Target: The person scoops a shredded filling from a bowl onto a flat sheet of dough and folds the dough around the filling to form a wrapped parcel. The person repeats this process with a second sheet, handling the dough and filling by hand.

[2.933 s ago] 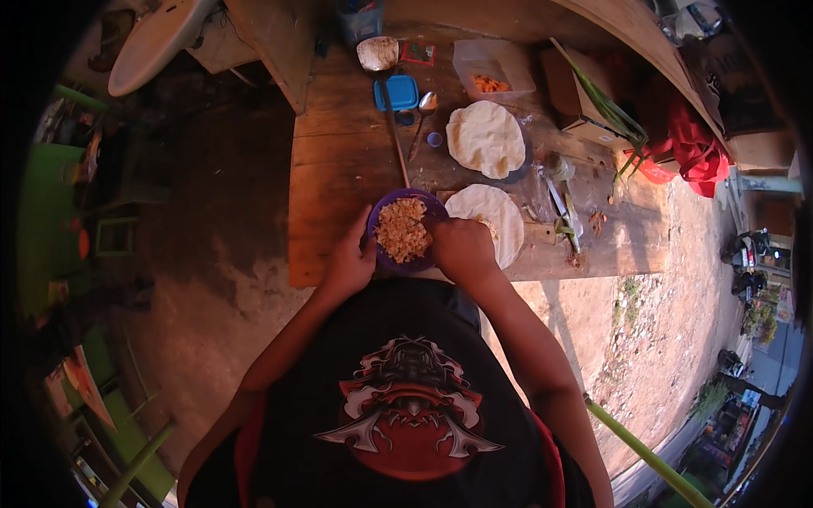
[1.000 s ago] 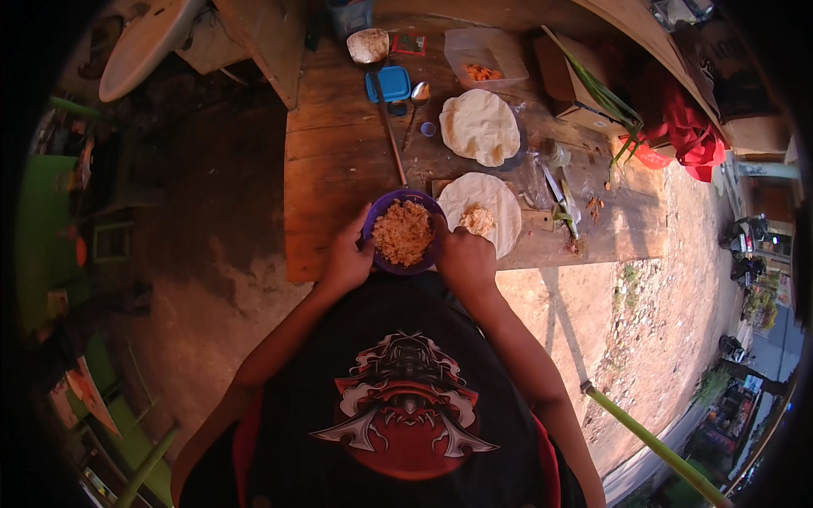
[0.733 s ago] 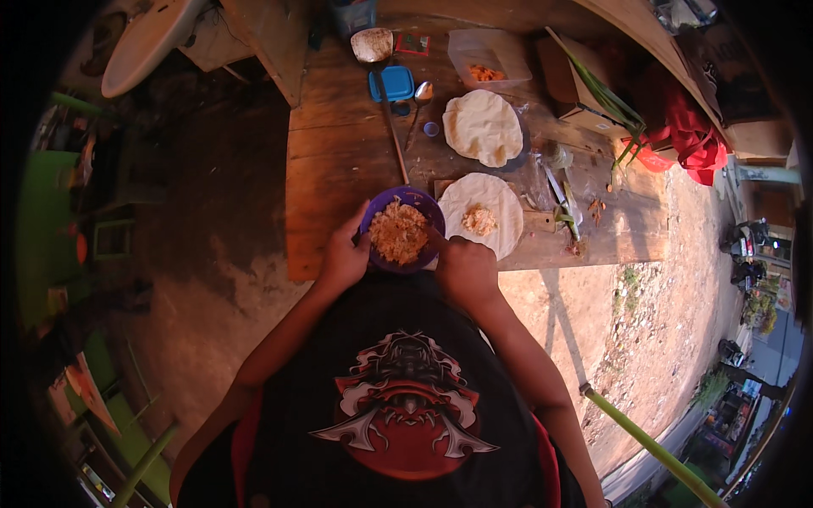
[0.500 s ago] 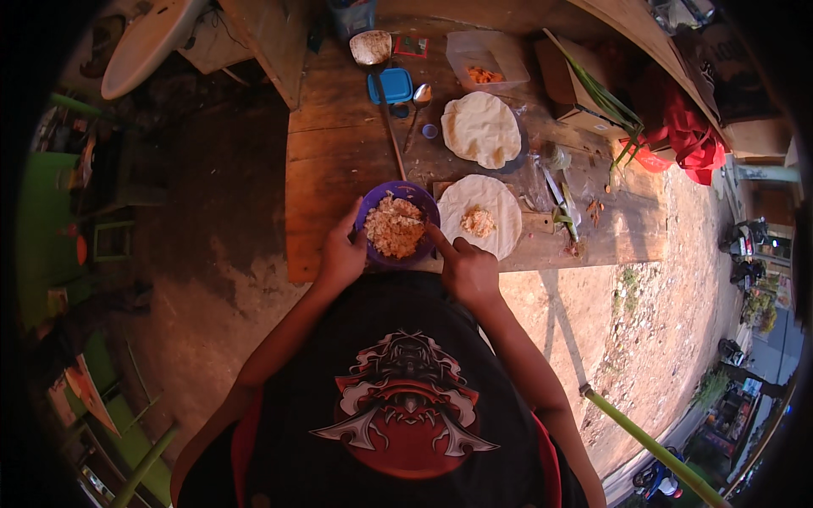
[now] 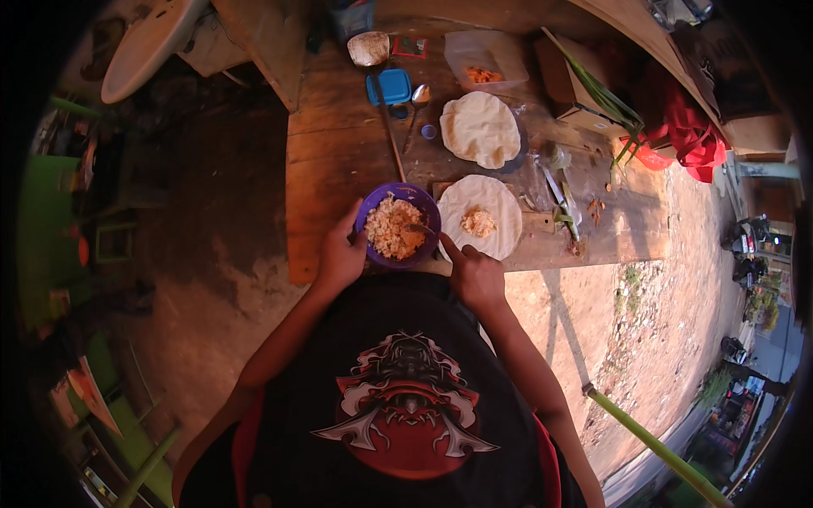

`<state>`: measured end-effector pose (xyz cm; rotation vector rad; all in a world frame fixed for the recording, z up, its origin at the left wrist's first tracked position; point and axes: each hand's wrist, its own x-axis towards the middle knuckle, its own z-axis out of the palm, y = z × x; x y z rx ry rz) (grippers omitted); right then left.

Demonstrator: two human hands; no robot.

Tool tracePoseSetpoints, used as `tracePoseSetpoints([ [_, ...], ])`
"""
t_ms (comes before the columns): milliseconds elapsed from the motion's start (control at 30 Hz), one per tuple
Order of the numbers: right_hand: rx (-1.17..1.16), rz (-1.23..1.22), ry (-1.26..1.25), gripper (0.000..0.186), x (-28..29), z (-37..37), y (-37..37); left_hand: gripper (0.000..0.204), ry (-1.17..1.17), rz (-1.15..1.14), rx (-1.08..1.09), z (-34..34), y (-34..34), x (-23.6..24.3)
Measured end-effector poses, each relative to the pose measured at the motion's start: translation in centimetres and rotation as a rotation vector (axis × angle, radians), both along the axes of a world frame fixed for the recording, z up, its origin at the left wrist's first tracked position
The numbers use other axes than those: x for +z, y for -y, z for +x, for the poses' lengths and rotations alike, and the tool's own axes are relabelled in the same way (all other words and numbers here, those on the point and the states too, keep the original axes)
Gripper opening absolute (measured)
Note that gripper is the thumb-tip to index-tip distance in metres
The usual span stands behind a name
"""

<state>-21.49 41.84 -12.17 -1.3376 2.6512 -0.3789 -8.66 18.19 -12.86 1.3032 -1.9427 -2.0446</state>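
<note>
My left hand (image 5: 343, 250) grips the left side of a purple bowl (image 5: 398, 262) full of orange-tinted rice-like food (image 5: 389, 224). A spoon (image 5: 417, 228) rests in it. My right hand (image 5: 474, 275) is at the bowl's right rim, index finger stretched toward the spoon's end, other fingers loosely curled; I see nothing held in it. Beside the bowl, a round flatbread (image 5: 487, 195) carries a small mound of similar food (image 5: 478, 222). A second flatbread (image 5: 481, 127) lies above it on a dark round base.
The wooden table (image 5: 322, 169) also bears a long-handled turner (image 5: 369, 49), another spoon (image 5: 420, 97), a blue lid (image 5: 389, 86), a clear container (image 5: 487, 46), a knife (image 5: 557, 195) and leaves (image 5: 605, 93). A red bag (image 5: 690, 135) sits at right; a green pole (image 5: 652, 444) is lower right.
My right hand has drawn back rightward from inside the bowl, uncovering the spoon and the mound on the lower flatbread. The bowl has shifted slightly up and left with my left hand.
</note>
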Motion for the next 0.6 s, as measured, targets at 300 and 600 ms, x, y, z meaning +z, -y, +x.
tracePoseSetpoints([
  [300, -0.025, 0.114, -0.005, 0.056, -0.6, -0.9, 4.4, 0.063, -0.019, -0.345, -0.238, -0.3, -0.1, 0.2],
  [600, -0.023, 0.014, 0.031, 0.054, 0.5, -2.1, 6.3, 0.058, -0.115, -0.447, -0.275, 0.2, 0.7, -2.1],
])
